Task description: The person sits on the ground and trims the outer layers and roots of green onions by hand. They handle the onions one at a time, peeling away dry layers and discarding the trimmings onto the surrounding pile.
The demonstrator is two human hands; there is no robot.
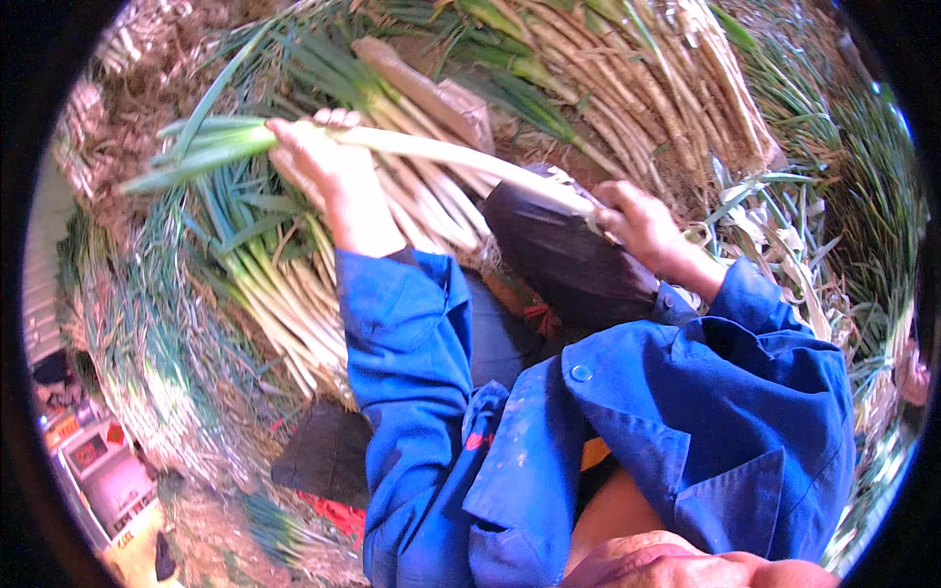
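A long green onion lies slantwise across my front, its green leaves at the left and its white root end at the right. My left hand is closed around it where white turns to green. At the other end, the curled fingers of my right hand pinch the white stalk near its root; the fingertips are partly hidden. Beneath that end is my knee, under a dark cover. Beyond my left forearm, cleaned green onions lie side by side with white stalks toward me.
Unpeeled green onions with brownish stalks are heaped at the far right. A pale wooden piece lies among the stalks ahead. Stripped leaves pile up beside my right arm. At the lower left stands a pinkish-white box-like object.
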